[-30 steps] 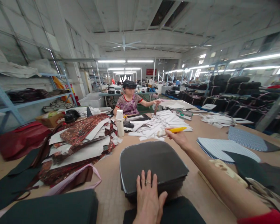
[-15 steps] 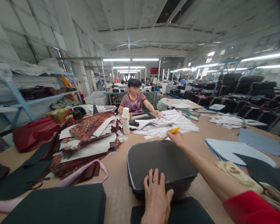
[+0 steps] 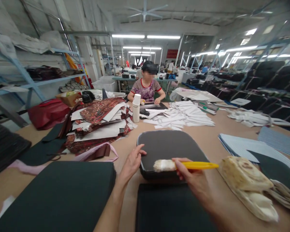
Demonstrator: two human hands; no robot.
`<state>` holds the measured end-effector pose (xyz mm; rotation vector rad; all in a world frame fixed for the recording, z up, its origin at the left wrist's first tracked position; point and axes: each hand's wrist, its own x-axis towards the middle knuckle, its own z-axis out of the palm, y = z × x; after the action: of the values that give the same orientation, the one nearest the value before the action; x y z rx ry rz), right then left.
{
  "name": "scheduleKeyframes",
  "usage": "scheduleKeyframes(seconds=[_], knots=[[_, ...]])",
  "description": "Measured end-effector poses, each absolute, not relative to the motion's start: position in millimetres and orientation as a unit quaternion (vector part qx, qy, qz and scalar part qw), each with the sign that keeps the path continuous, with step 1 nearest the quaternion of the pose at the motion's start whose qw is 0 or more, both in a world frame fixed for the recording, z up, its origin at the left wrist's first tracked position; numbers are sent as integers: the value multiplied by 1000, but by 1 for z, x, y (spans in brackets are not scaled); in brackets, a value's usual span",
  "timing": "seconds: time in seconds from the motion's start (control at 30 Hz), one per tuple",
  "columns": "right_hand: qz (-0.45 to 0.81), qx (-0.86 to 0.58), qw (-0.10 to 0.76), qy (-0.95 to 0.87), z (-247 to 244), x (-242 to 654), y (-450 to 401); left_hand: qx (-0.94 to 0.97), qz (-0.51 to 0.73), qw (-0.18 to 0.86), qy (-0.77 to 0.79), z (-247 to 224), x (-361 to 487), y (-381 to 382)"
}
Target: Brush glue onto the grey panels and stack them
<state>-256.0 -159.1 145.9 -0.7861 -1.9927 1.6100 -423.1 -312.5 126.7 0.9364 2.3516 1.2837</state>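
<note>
A stack of dark rounded panels (image 3: 169, 145) with a pale edge lies in front of me on the brown table (image 3: 125, 145). My left hand (image 3: 132, 159) rests at the stack's left edge, fingers apart, holding nothing. My right hand (image 3: 193, 177) grips a yellow-handled brush (image 3: 200, 165) over the near right part of the stack, its whitish bristles pointing left. Close to me lies a black stack (image 3: 169, 206), partly behind my right forearm. A dark green stack (image 3: 62, 190) is at the left.
Patterned fabric pieces (image 3: 99, 124) are piled on the left, beside a white bottle (image 3: 136, 111). White strips (image 3: 183, 114) lie before a seated person (image 3: 147, 85). At the right are a crusted yellowish block (image 3: 244, 174) and striped fabric (image 3: 251, 148).
My right hand has brought the brush back from the stack's far edge to its near part. My left hand has moved from the near edge to the left edge. The view has shifted.
</note>
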Motion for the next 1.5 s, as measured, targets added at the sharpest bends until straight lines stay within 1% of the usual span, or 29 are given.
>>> scheduleKeyframes(seconds=[0.1,0.17,0.3,0.47,0.53,0.67,0.87,0.93,1.03,1.13,1.2,1.27,1.3,1.4,1.43,1.5], knots=[[609,-241,203,-728,135,-268,-182,343,426,137,826,127,-421,-310],[600,-225,210,-739,134,-269,-188,354,414,130,829,128,-420,-312],[566,-237,244,-751,139,-261,-190,367,395,117,834,127,-419,-314],[599,-182,221,-748,137,-266,-194,371,378,101,842,126,-416,-313],[590,-175,223,-756,132,-268,-188,369,368,102,847,128,-416,-312],[549,-220,236,-771,124,-251,-155,356,356,121,856,133,-417,-311],[481,-345,266,-761,119,-206,-73,351,346,116,862,141,-414,-308],[476,-365,273,-752,119,-190,-42,352,339,113,865,141,-416,-308],[477,-398,313,-718,123,-167,-5,359,320,107,870,139,-421,-308],[470,-436,363,-676,130,-156,7,364,284,96,882,141,-419,-301],[492,-415,375,-667,134,-162,-4,373,260,79,887,145,-409,-289],[539,-365,349,-674,136,-179,-25,398,250,68,880,151,-392,-271],[563,-338,321,-682,136,-189,-35,415,248,73,873,153,-383,-262],[598,-286,253,-705,133,-210,-50,450,213,108,861,156,-363,-236],[593,-288,247,-710,130,-210,-46,453,195,116,862,156,-359,-231],[571,-325,267,-705,122,-197,-24,455,171,124,865,156,-358,-226]])
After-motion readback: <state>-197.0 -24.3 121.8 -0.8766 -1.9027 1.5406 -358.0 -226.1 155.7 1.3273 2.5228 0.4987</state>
